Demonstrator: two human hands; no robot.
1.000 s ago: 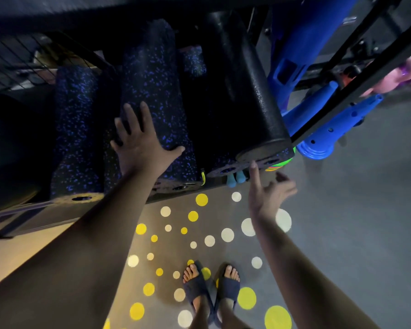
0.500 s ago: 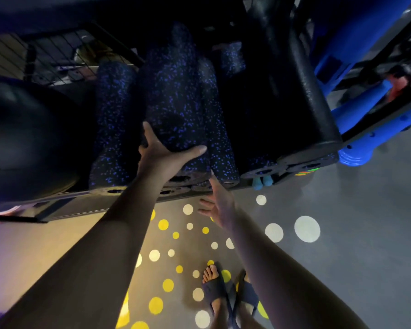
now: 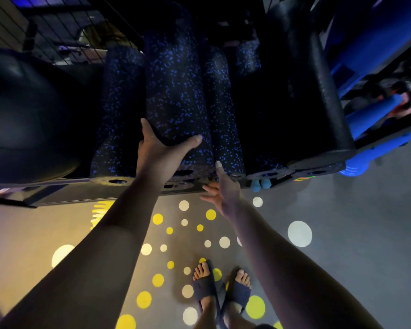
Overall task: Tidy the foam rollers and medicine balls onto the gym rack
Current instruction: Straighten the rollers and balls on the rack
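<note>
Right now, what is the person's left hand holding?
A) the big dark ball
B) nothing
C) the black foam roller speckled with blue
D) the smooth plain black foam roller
C: the left hand curls its thumb and fingers round the near end of the black foam roller speckled with blue.

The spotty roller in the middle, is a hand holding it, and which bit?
Yes. The left hand grips the blue-speckled black foam roller near its front end, thumb and fingers on opposite sides. The right hand holds nothing.
</note>
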